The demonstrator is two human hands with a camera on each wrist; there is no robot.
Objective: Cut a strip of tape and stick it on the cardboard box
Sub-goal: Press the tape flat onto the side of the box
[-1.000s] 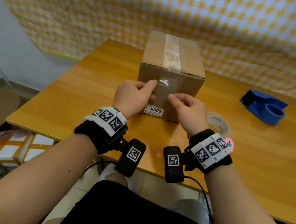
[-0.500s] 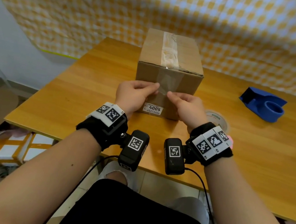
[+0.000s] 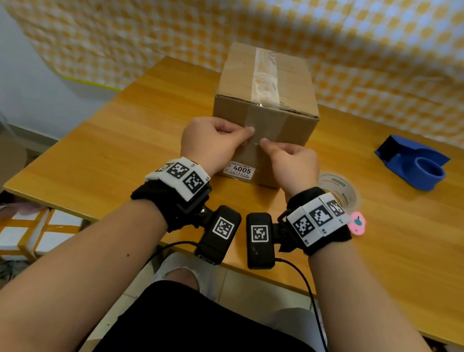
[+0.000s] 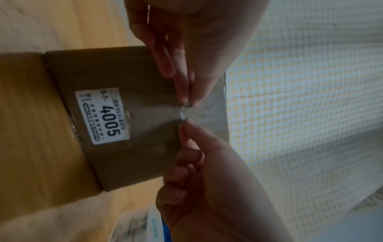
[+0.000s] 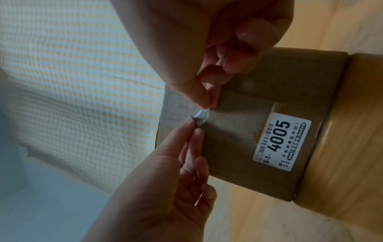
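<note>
A brown cardboard box [image 3: 289, 124] stands on the wooden table [image 3: 101, 156], with a white "4005" label [image 3: 240, 170] low on its front. A clear tape strip [image 3: 265, 75] runs along the top and down the front face. My left hand [image 3: 247, 132] and right hand [image 3: 264, 143] meet at the front face. Each pinches the strip's crumpled lower end [image 4: 184, 111] between thumb and forefinger. In the right wrist view the tape end [image 5: 200, 115] shines between my right hand [image 5: 207, 104] above and my left hand [image 5: 193, 126] below.
A roll of clear tape [image 3: 340, 189] lies on the table just right of my right wrist. A blue tape dispenser [image 3: 412, 166] sits further right. A yellow checked cloth [image 3: 364, 45] hangs behind the table. White boxes [image 3: 6, 229] lie on the floor at the left.
My two hands' fingertips have drawn a little closer together on the box's front face. They still pinch the tape end. The box has not moved.
</note>
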